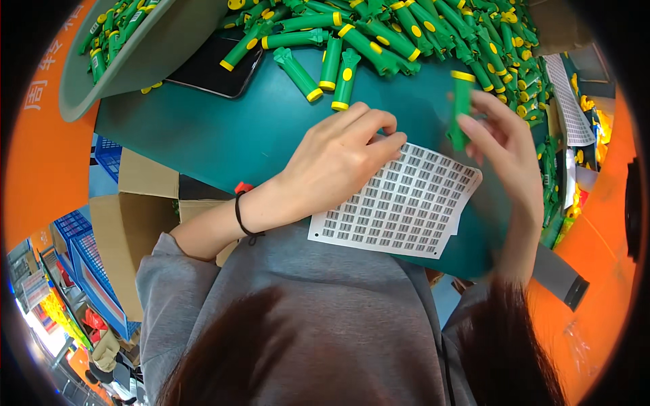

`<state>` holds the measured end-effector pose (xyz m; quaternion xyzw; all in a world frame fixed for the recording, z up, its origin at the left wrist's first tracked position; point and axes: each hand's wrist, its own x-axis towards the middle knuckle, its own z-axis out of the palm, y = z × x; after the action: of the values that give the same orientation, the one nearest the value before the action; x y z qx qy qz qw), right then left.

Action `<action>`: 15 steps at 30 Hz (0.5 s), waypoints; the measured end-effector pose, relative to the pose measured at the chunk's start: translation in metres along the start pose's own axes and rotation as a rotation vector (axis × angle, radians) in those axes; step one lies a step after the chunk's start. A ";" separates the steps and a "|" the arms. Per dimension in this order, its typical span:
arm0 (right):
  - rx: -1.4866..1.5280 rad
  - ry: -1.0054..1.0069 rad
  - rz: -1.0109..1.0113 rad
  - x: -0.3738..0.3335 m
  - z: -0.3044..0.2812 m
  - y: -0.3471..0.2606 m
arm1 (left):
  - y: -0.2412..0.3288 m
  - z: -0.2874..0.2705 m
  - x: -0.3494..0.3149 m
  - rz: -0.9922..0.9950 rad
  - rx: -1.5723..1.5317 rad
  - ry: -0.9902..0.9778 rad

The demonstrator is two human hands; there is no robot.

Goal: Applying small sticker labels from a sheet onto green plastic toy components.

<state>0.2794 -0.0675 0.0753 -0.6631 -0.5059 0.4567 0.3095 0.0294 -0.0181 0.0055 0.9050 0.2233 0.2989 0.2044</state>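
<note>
My right hand (508, 139) holds a green plastic tube (461, 111) with a yellow end between thumb and fingers, raised roughly upright over the table; it is slightly blurred. A white sheet of small barcode labels (399, 203) slants in front of my body. At its upper left corner, my left hand (349, 155) is closed, thumb and forefinger pinched on the sheet's edge. Whether a loose label is also between those fingertips is hidden. Several more green tubes (344, 78) with yellow ends lie just beyond my left hand.
A large heap of green tubes (433, 30) covers the far side of the green table (223, 139). At the far left, a grey-green tub (152, 64) holds more, beside a dark phone-like slab (230, 71). Cardboard boxes (112, 237) stand left; another label sheet (569, 101) lies right.
</note>
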 end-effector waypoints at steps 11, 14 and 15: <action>0.858 0.108 -0.160 -0.064 0.044 0.060 | -0.004 0.013 0.002 0.116 -0.069 0.125; 0.816 0.102 -0.173 -0.064 0.045 0.058 | 0.006 0.000 0.011 -0.373 -0.540 0.058; 0.742 0.091 -0.163 -0.064 0.044 0.059 | 0.011 -0.005 0.017 -0.374 -0.539 0.053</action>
<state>0.2574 -0.1480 0.0254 -0.4833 -0.3431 0.5529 0.5857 0.0414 -0.0169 0.0227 0.7537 0.3037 0.3279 0.4819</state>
